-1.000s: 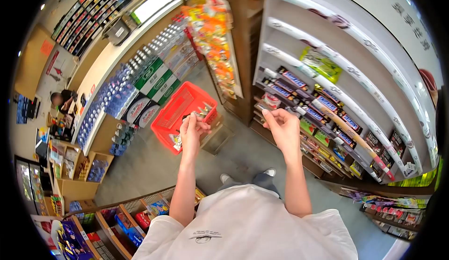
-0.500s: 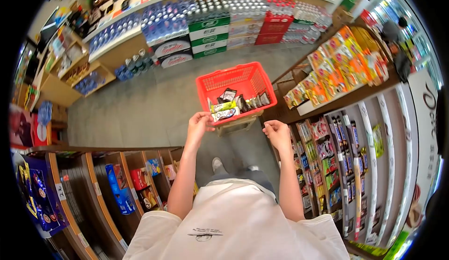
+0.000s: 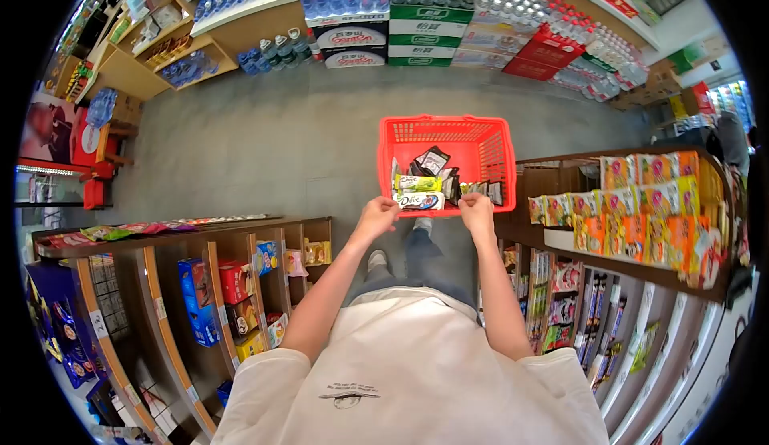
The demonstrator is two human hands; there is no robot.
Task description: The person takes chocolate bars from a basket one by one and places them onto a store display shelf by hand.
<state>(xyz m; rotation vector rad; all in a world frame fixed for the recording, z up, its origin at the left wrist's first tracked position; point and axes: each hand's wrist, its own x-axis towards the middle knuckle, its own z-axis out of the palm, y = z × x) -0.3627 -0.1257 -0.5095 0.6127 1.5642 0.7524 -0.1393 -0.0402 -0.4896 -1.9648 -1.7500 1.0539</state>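
A red basket (image 3: pixel 446 131) stands in front of me with several snack packs inside. A white Dove pack (image 3: pixel 420 201) lies at its near left, below a yellow-green pack (image 3: pixel 418 183); black packs (image 3: pixel 435 161) are behind and to the right. My left hand (image 3: pixel 378 216) is at the basket's near left corner, its fingers curled together. My right hand (image 3: pixel 477 211) is at the near edge, right of centre, fingers also pressed together. Whatever either hand pinches is too small to make out.
Shelves with boxed snacks (image 3: pixel 196 301) are at the left. Bagged snacks (image 3: pixel 641 209) and white candy racks (image 3: pixel 653 349) stand at the right. Along the far counter are bottled drinks and stacked cases (image 3: pixel 428 28). Grey floor (image 3: pixel 264 140) lies between.
The view has swung right from the candy rack and counter to face the basket squarely. Both hands have come closer to the basket's near edge. One foot is now further forward.
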